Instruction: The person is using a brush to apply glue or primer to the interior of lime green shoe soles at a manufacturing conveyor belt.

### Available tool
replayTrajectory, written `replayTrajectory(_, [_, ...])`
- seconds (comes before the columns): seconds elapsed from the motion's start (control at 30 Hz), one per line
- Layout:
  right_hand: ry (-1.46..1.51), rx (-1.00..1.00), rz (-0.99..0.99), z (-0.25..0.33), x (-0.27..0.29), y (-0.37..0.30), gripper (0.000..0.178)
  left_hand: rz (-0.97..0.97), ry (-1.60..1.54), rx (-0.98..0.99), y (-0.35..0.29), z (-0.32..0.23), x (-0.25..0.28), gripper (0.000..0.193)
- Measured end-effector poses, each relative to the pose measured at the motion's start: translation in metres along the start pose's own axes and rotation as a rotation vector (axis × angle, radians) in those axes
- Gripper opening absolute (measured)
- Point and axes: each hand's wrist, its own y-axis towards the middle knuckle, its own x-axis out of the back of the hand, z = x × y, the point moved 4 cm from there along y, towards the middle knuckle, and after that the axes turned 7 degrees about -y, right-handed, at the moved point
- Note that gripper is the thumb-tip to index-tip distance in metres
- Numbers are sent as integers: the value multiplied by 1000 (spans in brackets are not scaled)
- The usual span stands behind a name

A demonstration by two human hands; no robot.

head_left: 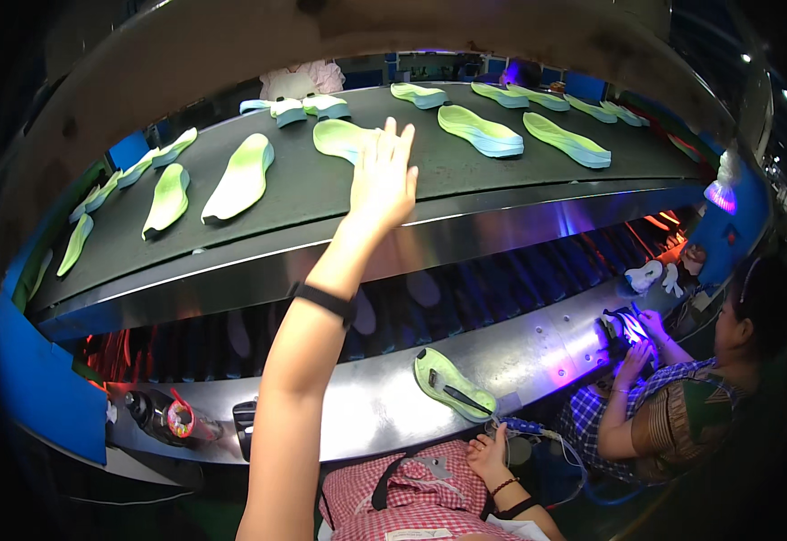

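My left hand [383,180] is raised to the upper dark conveyor belt [321,203], fingers spread and holding nothing. Its fingertips are right beside a pale green shoe sole [341,138] lying on the belt. A black band circles that wrist. My right hand [487,453] is low by my checked lap, at the edge of the steel ledge [366,406], with its fingers loosely curled; what it holds, if anything, is unclear. Just above it on the ledge lies another green sole [452,386] with a black tool across it.
Several green and blue soles ride the upper belt, such as a long one [240,178] on the left and one [480,131] on the right. A dark bottle [155,415] lies on the ledge's left. At right a person in a checked shirt [673,406] works under purple light.
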Motion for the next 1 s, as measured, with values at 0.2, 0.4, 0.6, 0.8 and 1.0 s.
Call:
replayTrajectory(0.2, [295,75,67,13,-6,17,39,97,375,256,0,12,-14,43])
replayTrajectory(0.4, [116,412,177,58,-64,-37,45,-250,-155,182,-47,-15,73,20])
replayTrajectory(0.6, [-655,772,298,96,-116,-3,29,-318,-1653,1065,-133,-39,71,44])
replayTrajectory(0.8, [-1136,764,269,96,-133,15,25,157,-2004,1050,-223,-52,74,68])
replayTrajectory(1.0, [-417,597,311,93,-121,3,29,534,-2299,1548,-366,-87,22,70])
